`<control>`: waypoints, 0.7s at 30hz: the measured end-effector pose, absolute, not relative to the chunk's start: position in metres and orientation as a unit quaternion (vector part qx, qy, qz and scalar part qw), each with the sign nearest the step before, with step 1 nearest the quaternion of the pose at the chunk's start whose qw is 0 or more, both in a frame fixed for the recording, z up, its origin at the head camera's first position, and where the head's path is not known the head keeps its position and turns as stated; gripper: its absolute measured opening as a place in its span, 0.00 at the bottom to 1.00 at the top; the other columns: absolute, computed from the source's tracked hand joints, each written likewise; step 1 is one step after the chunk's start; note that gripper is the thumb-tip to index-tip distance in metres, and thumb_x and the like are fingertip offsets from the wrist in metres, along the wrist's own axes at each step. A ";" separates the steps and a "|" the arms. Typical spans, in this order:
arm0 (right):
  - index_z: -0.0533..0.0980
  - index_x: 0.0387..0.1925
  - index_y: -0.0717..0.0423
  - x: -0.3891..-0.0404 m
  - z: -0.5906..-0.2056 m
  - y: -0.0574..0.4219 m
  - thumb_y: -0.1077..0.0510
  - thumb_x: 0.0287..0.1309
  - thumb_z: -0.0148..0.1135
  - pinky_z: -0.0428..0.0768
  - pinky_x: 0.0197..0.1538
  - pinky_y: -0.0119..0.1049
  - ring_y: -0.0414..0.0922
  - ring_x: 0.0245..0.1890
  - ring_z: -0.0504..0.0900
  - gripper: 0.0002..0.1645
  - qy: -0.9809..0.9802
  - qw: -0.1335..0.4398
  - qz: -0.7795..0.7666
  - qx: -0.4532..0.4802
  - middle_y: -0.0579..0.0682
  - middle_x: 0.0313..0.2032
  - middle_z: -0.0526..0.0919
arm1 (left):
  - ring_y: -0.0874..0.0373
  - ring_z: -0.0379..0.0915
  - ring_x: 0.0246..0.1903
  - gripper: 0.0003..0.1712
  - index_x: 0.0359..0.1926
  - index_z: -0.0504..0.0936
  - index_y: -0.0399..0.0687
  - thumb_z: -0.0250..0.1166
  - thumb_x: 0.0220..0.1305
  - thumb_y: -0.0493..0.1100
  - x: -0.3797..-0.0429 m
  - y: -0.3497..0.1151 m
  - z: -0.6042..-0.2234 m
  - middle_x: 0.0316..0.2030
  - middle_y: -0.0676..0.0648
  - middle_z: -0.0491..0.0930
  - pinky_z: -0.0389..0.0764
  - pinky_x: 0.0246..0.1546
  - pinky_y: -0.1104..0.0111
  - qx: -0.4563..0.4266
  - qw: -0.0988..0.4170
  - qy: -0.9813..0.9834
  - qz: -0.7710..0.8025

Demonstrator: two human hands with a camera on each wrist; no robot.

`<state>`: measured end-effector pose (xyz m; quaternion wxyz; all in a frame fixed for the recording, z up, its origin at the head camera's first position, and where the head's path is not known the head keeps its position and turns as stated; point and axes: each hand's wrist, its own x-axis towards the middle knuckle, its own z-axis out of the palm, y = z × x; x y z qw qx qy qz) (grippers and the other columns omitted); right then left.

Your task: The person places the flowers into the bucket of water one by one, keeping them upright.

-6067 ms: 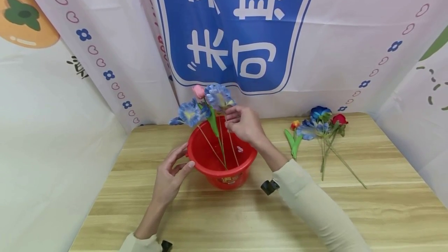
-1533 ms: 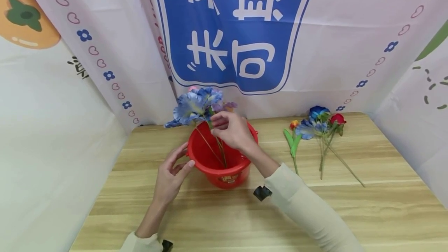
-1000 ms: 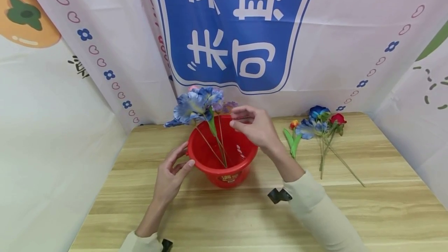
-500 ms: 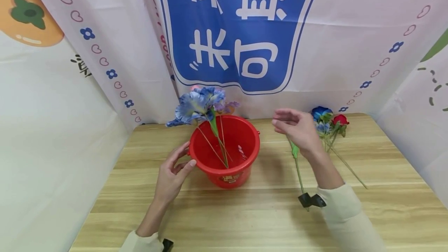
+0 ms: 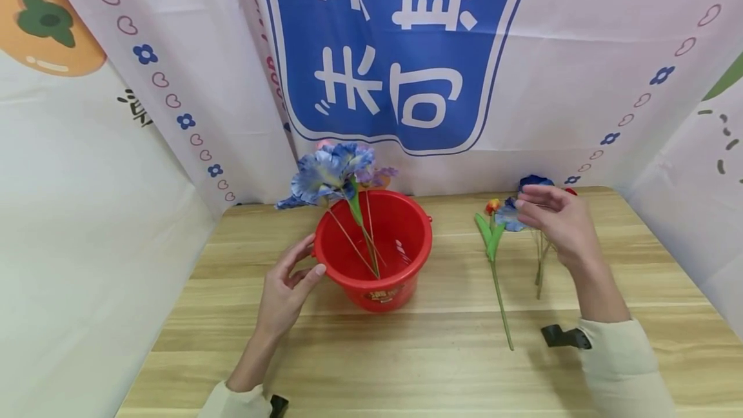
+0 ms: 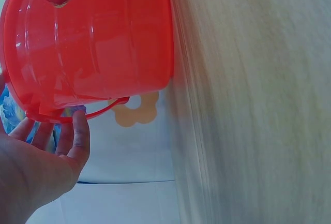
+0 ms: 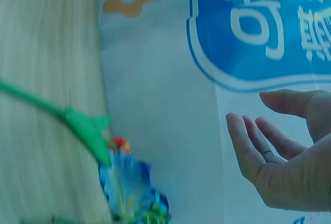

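In the head view, my left hand (image 5: 284, 289) rests against the left side of a red bucket (image 5: 380, 295), thumb and fingers spread along its outer rim. The left wrist view shows those fingertips at the bucket's handle (image 6: 98, 114). Artificial flowers stand in the bucket, with blue blooms (image 5: 325, 173) leaning left, a purple bloom (image 5: 371, 176) and a partly hidden pink one. My right hand (image 5: 560, 221) hovers over flowers lying at the right, its fingers loosely bent and holding nothing. It partly hides a light blue flower (image 5: 508, 215), a dark blue rose (image 5: 534, 180) and a red rose.
An orange-red tulip (image 5: 493, 206) with green leaves lies on the wooden table (image 5: 441, 366), between bucket and right hand. Printed cloth (image 5: 551, 102) hangs close behind the table's back edge and along both sides.
A purple flower has joined those in the bucket. My right hand has let go and moved right, over the lying flowers. The tulip's stem has shifted slightly; the left hand stays put.
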<state>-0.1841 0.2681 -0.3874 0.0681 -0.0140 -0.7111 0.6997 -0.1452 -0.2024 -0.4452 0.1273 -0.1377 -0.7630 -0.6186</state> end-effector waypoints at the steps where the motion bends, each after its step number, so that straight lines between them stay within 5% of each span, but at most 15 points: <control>1: 0.80 0.53 0.49 -0.184 -0.389 0.273 0.63 0.69 0.71 0.89 0.46 0.26 0.32 0.39 0.91 0.15 -0.705 0.067 0.706 -0.018 0.38 0.42 0.88 | 0.62 0.78 0.63 0.34 0.75 0.76 0.45 0.70 0.69 0.29 -0.145 -0.202 -0.445 0.70 0.43 0.78 0.88 0.53 0.73 -0.138 0.127 -0.763 -0.618; 21: 0.76 0.53 0.44 -0.196 -0.427 0.326 0.61 0.71 0.69 0.88 0.44 0.23 0.28 0.38 0.88 0.15 -0.733 0.027 0.670 -0.117 0.30 0.40 0.85 | 0.60 0.78 0.64 0.34 0.75 0.76 0.44 0.69 0.70 0.29 -0.146 -0.203 -0.446 0.71 0.41 0.77 0.88 0.54 0.74 -0.140 0.121 -0.760 -0.623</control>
